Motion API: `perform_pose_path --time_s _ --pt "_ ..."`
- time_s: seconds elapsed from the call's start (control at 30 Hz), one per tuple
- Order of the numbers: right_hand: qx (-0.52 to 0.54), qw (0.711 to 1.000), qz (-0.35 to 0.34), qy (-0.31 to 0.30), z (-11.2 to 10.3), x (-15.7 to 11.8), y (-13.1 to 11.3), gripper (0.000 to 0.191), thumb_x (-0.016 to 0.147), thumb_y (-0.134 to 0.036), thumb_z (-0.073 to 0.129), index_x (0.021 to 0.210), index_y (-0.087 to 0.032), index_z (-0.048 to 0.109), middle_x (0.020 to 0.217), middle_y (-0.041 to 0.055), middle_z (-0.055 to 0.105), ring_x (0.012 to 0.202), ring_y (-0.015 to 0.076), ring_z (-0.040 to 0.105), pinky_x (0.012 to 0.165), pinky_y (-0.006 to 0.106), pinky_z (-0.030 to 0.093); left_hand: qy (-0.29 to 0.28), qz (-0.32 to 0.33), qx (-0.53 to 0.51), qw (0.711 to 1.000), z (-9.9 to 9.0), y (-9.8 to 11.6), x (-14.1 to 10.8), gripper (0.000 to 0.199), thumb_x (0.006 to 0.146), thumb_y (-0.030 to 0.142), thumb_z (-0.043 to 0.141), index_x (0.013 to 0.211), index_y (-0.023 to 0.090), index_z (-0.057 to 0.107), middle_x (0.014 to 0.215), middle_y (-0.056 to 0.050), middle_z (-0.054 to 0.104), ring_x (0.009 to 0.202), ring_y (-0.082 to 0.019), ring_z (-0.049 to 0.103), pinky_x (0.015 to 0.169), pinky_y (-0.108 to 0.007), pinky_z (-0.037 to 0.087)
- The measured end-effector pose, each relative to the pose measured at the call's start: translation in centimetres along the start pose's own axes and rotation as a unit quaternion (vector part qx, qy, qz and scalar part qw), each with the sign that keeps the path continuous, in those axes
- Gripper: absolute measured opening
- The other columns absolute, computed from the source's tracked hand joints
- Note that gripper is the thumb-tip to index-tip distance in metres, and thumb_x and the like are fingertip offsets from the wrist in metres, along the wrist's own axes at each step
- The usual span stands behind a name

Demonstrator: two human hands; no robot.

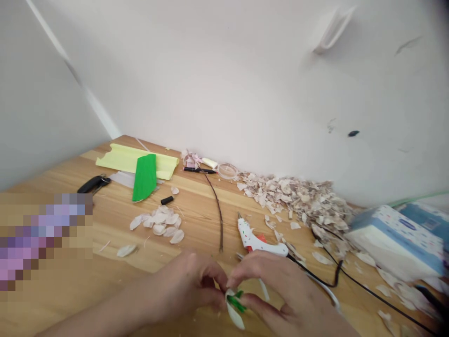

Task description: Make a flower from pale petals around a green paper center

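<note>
A plain off-white wall (210, 79) fills most of the view, meeting a greyer one at a corner on the left, with a few dark scuffs at the right. Against it stands a pale wood-grain worktop (196, 206), its surface striped in light and honey-brown bands and scattered with scraps. A long heap of dry, beige-pink petals (291, 194) runs along the wall side toward the right. At the near edge in front of me, a person's left hand (194, 285) and right hand (280, 290) meet, both pinching between fingertips and thumbs. To the right sits a blue-and-white tissue pack (400, 238). Far left, a pale yellow sheet (119, 157) lies partly under a bright green sheet (144, 180). A white speckled glue gun (261, 245) rests just beyond the right hand, its black cord trailing right. A thin brown twig (218, 206) lies near the middle, left of the glue gun. Left of that, a loose cluster of petals (161, 220) is spread out. Between the hands, just above the worktop, is a small white-and-green petal piece (235, 317). Smallest is a short black cap (167, 200), near the cluster.
</note>
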State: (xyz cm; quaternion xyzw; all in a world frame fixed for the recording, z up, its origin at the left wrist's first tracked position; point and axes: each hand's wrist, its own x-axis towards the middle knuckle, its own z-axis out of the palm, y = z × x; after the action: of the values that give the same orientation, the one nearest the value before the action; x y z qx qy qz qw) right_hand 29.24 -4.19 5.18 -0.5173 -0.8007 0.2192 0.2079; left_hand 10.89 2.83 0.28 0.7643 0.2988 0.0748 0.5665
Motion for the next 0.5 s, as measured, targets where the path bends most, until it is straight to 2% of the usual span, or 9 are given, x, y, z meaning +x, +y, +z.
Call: perform_pose_path --time_s 0.23,0.5 --pt "0.035 0.999 0.027 0.008 0.20 0.40 -0.13 0.023 0.076 -0.006 0.059 0.086 -0.026 0.058 0.085 -0.0083 0.066 0.081 0.0084 0.060 0.075 0.017 0.042 -0.048 -0.056 -0.140 0.987 0.20 -0.25 0.20 0.013 0.066 0.024 0.068 0.076 0.016 0.070 0.058 0.004 0.060 0.053 -0.010 0.054 0.050 -0.018 0.039" --pt "0.064 0.995 0.068 -0.016 0.01 0.33 -0.39 0.018 0.080 -0.013 0.058 0.091 -0.027 0.057 0.089 -0.0074 0.067 0.086 0.0104 0.060 0.078 0.020 0.042 -0.082 -0.060 -0.200 0.975 0.12 -0.44 0.30 0.014 0.064 0.028 0.068 0.072 0.016 0.069 0.054 0.005 0.055 0.047 -0.008 0.049 0.050 -0.020 0.041"
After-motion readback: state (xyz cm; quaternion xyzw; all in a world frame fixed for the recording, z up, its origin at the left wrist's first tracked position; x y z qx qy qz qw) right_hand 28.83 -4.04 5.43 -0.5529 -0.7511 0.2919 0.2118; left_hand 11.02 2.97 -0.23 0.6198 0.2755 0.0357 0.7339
